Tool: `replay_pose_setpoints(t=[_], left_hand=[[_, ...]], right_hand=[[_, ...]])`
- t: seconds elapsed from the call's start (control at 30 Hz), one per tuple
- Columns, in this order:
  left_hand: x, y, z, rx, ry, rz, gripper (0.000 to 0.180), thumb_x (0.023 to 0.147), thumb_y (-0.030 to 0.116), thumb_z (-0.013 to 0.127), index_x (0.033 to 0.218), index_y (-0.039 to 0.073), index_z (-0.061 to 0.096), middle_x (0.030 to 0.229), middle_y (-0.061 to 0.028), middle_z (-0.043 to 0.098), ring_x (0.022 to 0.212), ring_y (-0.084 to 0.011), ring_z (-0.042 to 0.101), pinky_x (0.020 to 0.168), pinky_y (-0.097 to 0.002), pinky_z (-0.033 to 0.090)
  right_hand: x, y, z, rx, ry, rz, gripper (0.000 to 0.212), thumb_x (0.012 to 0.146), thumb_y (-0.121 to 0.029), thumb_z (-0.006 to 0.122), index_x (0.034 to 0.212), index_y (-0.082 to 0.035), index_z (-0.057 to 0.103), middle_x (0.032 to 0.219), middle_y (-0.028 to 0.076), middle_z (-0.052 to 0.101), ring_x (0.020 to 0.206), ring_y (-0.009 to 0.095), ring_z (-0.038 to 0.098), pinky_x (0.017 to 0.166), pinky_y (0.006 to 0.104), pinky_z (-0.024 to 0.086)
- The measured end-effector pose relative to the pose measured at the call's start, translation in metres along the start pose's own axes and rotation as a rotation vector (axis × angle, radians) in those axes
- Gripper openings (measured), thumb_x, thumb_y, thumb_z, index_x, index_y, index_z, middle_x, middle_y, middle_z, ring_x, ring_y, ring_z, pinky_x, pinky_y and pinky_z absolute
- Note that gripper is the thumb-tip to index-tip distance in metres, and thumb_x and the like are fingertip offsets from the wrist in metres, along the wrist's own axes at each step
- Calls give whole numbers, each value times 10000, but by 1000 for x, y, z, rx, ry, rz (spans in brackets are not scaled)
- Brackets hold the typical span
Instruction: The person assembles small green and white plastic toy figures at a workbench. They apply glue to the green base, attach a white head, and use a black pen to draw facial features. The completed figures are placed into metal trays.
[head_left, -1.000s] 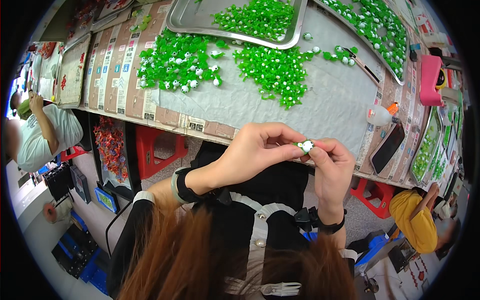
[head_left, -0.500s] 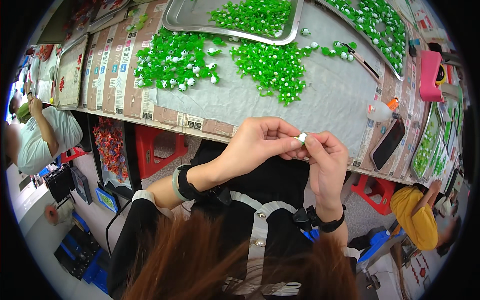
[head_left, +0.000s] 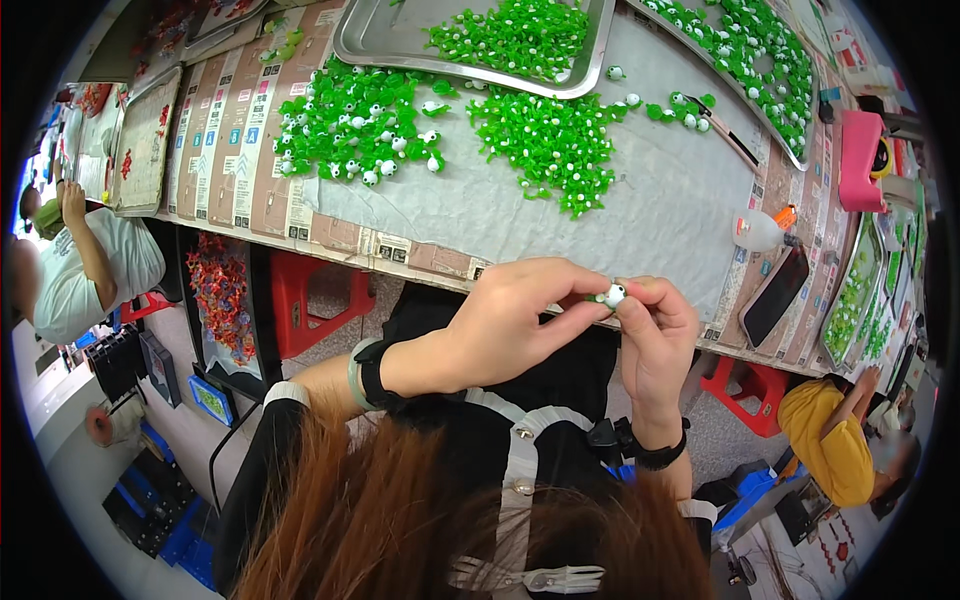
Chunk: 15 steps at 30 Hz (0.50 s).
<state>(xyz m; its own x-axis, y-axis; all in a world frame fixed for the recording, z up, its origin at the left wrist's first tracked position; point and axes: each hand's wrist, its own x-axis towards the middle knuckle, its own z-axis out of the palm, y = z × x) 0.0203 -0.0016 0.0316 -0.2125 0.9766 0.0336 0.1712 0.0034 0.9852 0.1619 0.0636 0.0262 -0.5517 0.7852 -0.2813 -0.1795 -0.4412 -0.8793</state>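
My left hand [head_left: 525,315] and my right hand [head_left: 655,325] meet just off the front edge of the table. Between their thumbs and fingertips sits a small figurine [head_left: 615,295] with a white head, a dark eye spot and a bit of green. Both hands are closed on it, the left at its green side and the right at the white head. Past the hands lies a pile of small green pieces with white tips [head_left: 550,145]. Left of that is a heap of green figurines with white heads [head_left: 355,120].
Metal trays [head_left: 597,70] of green pieces stand at the back. Tweezers [head_left: 730,135] lie to the right, with a plastic bottle [head_left: 758,230] and a dark phone [head_left: 775,297] nearer. Red stools [head_left: 300,300] stand below. People work at far left [head_left: 90,265] and right [head_left: 830,440].
Both hands have shifted slightly toward me. The figurine's white head now shows more fully between the fingertips, with its dark eye spot visible.
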Motion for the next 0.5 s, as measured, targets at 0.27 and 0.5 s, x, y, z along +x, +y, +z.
replay_pose_setpoints(t=[0.27, 0.5], left_hand=[[4, 1, 0, -145, 36, -4, 200, 690, -1, 607, 882, -25, 557, 857, -104, 580, 745, -149, 576, 638, -241, 464], [3, 4, 0, -301, 75, -82, 140, 716, 14, 582, 852, -13, 563, 770, -82, 583, 681, -136, 573, 606, -232, 455]], right_hand=[[2, -2, 0, -21, 4, -82, 131, 756, 46, 504, 886, 36, 515, 859, 113, 565, 792, 135, 542, 716, 231, 432], [6, -7, -2, 64, -72, -95, 141, 765, 42, 480, 904, 48, 501, 906, 159, 559, 815, 171, 549, 747, 267, 432]])
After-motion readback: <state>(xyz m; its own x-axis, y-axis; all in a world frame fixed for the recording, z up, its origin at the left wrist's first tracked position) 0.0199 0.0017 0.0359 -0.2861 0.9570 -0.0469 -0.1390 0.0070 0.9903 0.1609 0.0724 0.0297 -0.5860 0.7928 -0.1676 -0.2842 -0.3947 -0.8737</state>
